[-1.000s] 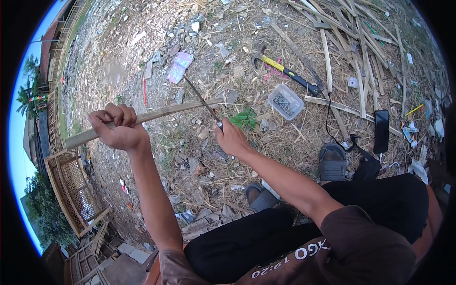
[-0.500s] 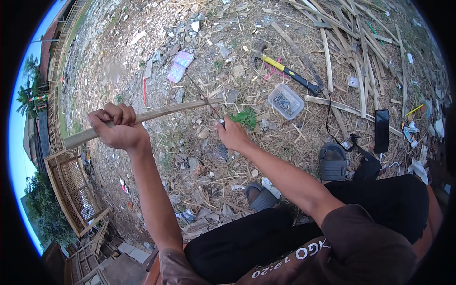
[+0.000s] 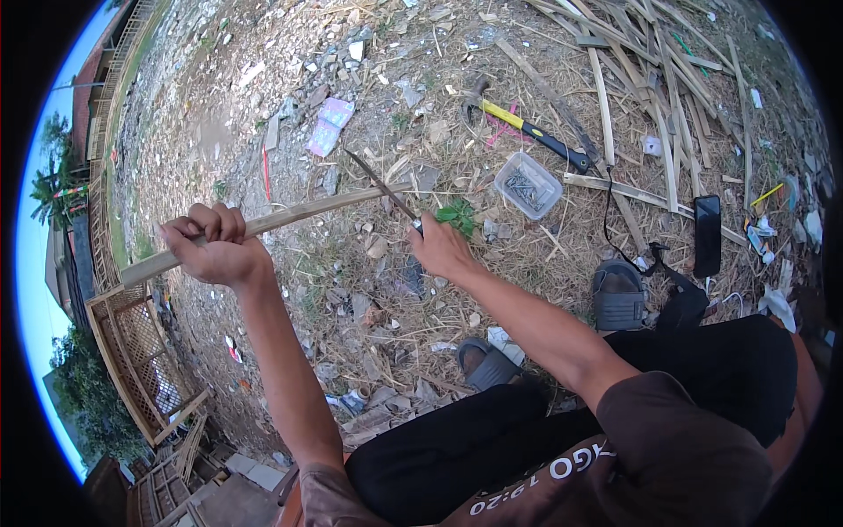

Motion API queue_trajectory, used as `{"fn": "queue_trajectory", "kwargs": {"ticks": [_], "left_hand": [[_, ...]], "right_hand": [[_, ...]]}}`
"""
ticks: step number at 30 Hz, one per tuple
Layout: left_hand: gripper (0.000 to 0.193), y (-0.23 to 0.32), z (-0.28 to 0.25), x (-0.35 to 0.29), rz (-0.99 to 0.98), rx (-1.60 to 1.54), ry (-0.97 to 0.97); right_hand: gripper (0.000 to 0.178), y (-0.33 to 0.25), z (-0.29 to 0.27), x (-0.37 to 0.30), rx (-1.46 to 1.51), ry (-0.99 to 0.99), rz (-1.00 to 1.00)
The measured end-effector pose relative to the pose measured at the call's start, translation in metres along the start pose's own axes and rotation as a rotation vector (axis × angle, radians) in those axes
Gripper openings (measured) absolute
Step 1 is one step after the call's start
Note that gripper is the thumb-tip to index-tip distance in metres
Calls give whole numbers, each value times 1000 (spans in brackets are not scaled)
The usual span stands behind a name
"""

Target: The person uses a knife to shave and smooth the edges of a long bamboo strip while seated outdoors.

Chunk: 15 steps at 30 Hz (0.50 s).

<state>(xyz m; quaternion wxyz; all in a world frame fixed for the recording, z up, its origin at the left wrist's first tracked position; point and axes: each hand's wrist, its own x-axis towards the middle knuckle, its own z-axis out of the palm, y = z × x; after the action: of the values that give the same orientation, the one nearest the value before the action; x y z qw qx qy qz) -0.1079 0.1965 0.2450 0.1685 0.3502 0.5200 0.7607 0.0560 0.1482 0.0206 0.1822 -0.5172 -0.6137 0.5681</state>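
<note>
My left hand (image 3: 213, 248) is closed around a long bamboo strip (image 3: 307, 210), which slants up to the right in front of me. In my right hand (image 3: 439, 246) is the handle of a knife (image 3: 392, 196) with a long, narrow, dark blade. The blade crosses the strip near its far right end; whether it touches or cuts in cannot be made out. A small green plant (image 3: 457, 217) grows just behind my right hand.
A yellow and black hammer (image 3: 527, 128) lies beyond a clear plastic box (image 3: 529, 186) of nails. At right are a phone (image 3: 707, 235) and a heap of bamboo strips (image 3: 654, 79). A bamboo lattice frame (image 3: 145, 360) stands at left. My sandalled feet (image 3: 617, 297) rest on littered ground.
The knife blade has turned and now shows broader and darker across the strip. My right hand has shifted slightly right; my left hand keeps its grip on the strip.
</note>
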Motion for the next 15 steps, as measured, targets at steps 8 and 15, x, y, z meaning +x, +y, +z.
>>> {"fn": "queue_trajectory", "kwargs": {"ticks": [8, 15], "left_hand": [[36, 3, -2, -1, 14, 11, 29], [36, -1, -7, 6, -10, -36, 19]], "right_hand": [[37, 2, -3, 4, -50, -65, 115], [35, -5, -8, -3, 41, -35, 94]]}}
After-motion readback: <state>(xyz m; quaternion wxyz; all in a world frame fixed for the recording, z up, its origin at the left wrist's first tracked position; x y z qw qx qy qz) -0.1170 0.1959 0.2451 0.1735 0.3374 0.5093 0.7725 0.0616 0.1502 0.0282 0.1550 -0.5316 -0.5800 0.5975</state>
